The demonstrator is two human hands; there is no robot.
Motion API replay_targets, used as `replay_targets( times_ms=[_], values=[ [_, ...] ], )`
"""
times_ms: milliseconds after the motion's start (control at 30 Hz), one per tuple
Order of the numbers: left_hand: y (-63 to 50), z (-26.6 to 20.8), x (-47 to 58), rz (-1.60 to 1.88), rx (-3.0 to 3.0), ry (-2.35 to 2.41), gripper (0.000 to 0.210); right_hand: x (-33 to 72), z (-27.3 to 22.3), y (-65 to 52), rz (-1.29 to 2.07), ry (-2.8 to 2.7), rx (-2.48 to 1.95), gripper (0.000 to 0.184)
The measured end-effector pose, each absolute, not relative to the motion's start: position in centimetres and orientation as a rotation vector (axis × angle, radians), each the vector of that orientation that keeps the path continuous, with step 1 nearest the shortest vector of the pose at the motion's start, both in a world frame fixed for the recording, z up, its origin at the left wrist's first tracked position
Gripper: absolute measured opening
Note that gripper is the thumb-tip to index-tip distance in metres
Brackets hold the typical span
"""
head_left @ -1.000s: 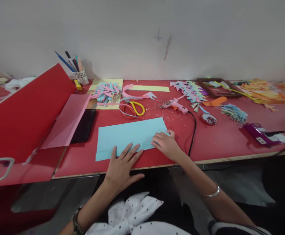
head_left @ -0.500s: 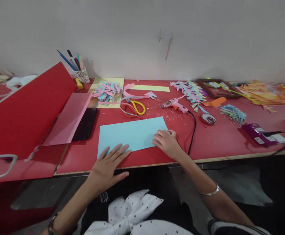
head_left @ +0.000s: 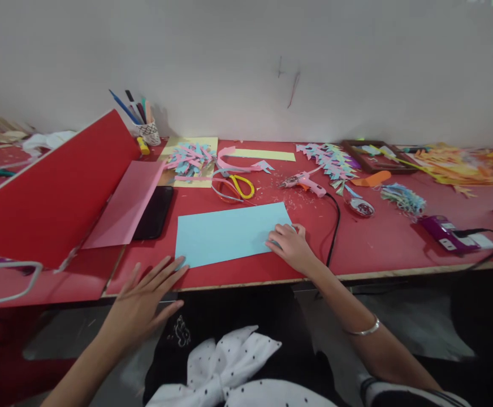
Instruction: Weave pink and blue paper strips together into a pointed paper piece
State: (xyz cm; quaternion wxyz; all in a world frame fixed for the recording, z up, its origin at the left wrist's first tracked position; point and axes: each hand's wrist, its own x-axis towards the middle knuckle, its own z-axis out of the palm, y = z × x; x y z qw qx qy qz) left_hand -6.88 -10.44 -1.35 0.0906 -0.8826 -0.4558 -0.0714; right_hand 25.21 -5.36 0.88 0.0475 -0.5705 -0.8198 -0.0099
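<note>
A light blue sheet of paper [head_left: 225, 232] lies flat near the table's front edge. My left hand [head_left: 145, 299] is open with spread fingers; its fingertips reach the sheet's lower left corner, and the palm is at the table edge. At the sheet's right end, my right hand [head_left: 291, 249] has its fingers curled together over the paper's edge, partly covering that corner. Beyond the sheet are yellow-handled scissors [head_left: 243, 186] and a pink glue gun [head_left: 308, 182] with a black cord.
A red board [head_left: 72, 186] leans at the left beside pink paper [head_left: 123, 203] and a black phone [head_left: 155, 213]. Cut paper strips [head_left: 189, 161], a pen cup [head_left: 148, 134], a fringed paper strip [head_left: 329, 161], a brown tray [head_left: 371, 168] and a purple power box [head_left: 445, 234] stand around.
My left hand has slid left and back from the middle of the blue paper's front edge to its lower left corner. The right hand stays on the right end; the view shifted slightly.
</note>
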Motion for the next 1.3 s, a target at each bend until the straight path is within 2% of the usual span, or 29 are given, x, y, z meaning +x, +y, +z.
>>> replay_targets(
  times_ms=[300,500,633,767,1300],
  values=[
    [-10.5,0.1,-7.7,-0.274,-2.573,-1.354,0.052,25.2,0.8,-5.4,-0.040,-2.500,-1.725,0.025],
    [-9.1,0.3,-2.0,-0.396,-2.583,-1.316,0.046,25.1,1.0,-5.3,-0.019,-2.523,-1.740,0.021],
    [-8.4,0.4,3.1,-0.218,-2.881,-1.088,0.054,25.0,1.3,-5.3,-0.020,-2.549,-1.730,0.020],
    [-8.2,0.5,4.9,-0.126,-2.970,-1.097,0.061,25.0,1.0,-5.4,-0.031,-2.503,-1.712,0.023],
    [-8.5,-0.1,5.1,-0.194,-2.905,-1.195,0.061,28.6,0.3,-6.3,0.071,-2.213,-1.757,0.020]
  ],
)
